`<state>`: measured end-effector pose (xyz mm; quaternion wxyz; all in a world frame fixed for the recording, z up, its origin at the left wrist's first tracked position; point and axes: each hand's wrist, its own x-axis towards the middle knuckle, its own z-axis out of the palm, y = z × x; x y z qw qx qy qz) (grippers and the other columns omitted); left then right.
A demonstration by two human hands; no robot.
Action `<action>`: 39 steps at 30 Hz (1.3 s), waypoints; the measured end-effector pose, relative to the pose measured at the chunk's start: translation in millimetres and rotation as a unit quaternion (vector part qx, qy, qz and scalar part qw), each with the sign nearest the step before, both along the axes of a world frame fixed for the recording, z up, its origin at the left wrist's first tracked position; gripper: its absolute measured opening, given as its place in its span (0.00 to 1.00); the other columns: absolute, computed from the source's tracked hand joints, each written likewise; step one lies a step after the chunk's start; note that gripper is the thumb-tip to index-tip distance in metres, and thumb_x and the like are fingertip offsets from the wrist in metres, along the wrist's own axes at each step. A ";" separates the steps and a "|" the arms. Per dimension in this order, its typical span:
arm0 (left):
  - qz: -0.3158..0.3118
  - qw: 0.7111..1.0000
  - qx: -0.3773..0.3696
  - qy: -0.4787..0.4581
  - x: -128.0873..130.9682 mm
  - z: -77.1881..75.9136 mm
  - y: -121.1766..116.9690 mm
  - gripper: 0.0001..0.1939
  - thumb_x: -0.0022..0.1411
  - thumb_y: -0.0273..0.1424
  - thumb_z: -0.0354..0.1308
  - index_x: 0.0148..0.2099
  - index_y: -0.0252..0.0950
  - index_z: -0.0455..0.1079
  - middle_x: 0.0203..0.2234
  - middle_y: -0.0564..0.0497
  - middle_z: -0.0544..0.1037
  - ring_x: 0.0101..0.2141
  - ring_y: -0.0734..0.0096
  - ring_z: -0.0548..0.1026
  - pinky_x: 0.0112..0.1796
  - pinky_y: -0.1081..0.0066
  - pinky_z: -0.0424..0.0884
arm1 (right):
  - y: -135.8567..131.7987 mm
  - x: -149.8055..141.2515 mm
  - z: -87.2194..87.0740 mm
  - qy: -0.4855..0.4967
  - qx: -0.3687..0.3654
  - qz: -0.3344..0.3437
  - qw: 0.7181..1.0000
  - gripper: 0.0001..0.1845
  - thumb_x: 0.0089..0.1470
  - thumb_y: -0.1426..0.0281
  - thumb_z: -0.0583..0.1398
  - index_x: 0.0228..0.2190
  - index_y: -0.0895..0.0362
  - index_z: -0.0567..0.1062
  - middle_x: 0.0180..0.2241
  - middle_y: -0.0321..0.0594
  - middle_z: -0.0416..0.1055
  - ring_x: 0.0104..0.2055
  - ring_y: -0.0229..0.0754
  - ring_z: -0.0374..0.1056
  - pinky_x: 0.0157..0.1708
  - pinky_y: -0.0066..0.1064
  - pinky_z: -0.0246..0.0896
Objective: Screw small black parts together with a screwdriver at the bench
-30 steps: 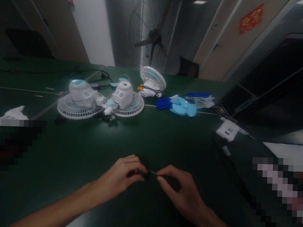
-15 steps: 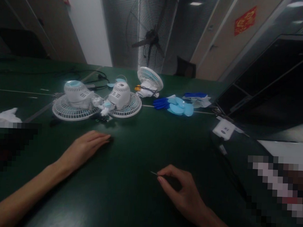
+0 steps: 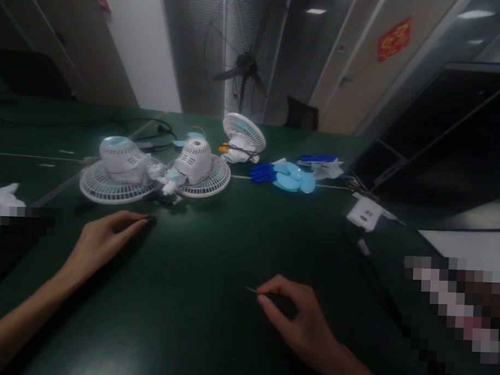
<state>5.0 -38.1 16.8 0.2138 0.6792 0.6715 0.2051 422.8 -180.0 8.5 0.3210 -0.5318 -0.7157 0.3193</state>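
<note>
Screwdriver (image 3: 251, 290), apparently, at six o'clock, pinched in right hand (image 3: 298, 318); likely stiff and light, best held well back. Toward nine o'clock, small black part (image 3: 151, 220), probably hard, in left hand's (image 3: 104, 237) fingertip pinch.

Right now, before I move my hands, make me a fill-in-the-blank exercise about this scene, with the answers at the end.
1. From your right grip, a thin metal shaft points toward the picture's ____ edge.
2. Your left grip pinches a small dark piece, and the table is coloured ____.
3. The white fan grilles on the table number ____.
4. Just left of the pale fan blade lies a glove coloured mostly ____.

Missing words: left; green; three; blue.
</note>
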 end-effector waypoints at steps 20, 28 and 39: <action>-0.373 0.914 -0.042 -0.156 160.9 -10.7 -77.7 0.07 0.68 0.30 0.60 0.46 0.39 0.76 0.37 0.49 0.78 0.39 0.66 0.75 0.42 0.67 0.70 | -0.7 1.5 4.4 -0.057 0.010 0.055 0.997 0.06 0.62 0.72 0.62 0.39 0.52 0.79 0.34 0.35 0.80 0.35 0.41 0.77 0.37 0.32 0.65; -0.386 0.906 -0.042 -0.165 154.6 -15.2 -77.8 0.08 0.68 0.26 0.60 0.48 0.39 0.75 0.39 0.49 0.78 0.41 0.66 0.74 0.44 0.65 0.69 | -2.1 -0.9 4.0 -0.069 0.022 0.078 0.994 0.06 0.62 0.72 0.61 0.39 0.52 0.79 0.32 0.34 0.80 0.33 0.40 0.77 0.35 0.31 0.63; -0.406 0.895 -0.035 -0.180 155.2 -17.8 -78.6 0.05 0.70 0.29 0.62 0.47 0.39 0.75 0.39 0.51 0.79 0.42 0.68 0.75 0.44 0.68 0.70 | 3.2 -5.9 -0.2 0.002 0.016 0.055 0.998 0.06 0.63 0.71 0.62 0.42 0.52 0.79 0.37 0.35 0.81 0.37 0.41 0.78 0.40 0.31 0.66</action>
